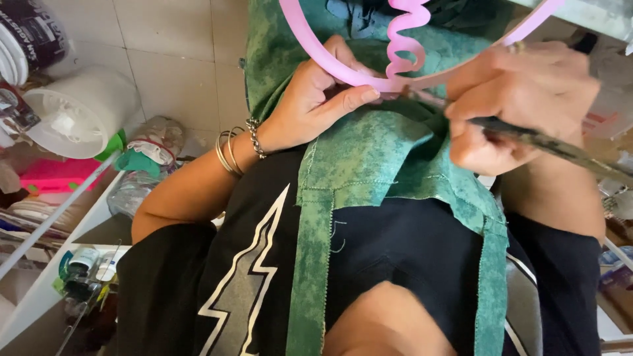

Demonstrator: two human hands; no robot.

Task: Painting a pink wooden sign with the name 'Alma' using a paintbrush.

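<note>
The left hand (310,99) grips the lower rim of a curved pink plastic hoop (369,78), fingers closed over it, thumb extended along the rim. The right hand (521,99) is clamped on a thin dark paint-stained brush handle (560,146), which points toward the right edge of view. The hoop lies against a mottled green fabric apron (376,158) worn over a black printed shirt (250,283). At the left, a white plastic bucket (82,112) lies on its side near a flat pink package (56,177). Small green-labelled bottles (82,260) stand on a white shelf edge (39,303) at lower left.
</note>
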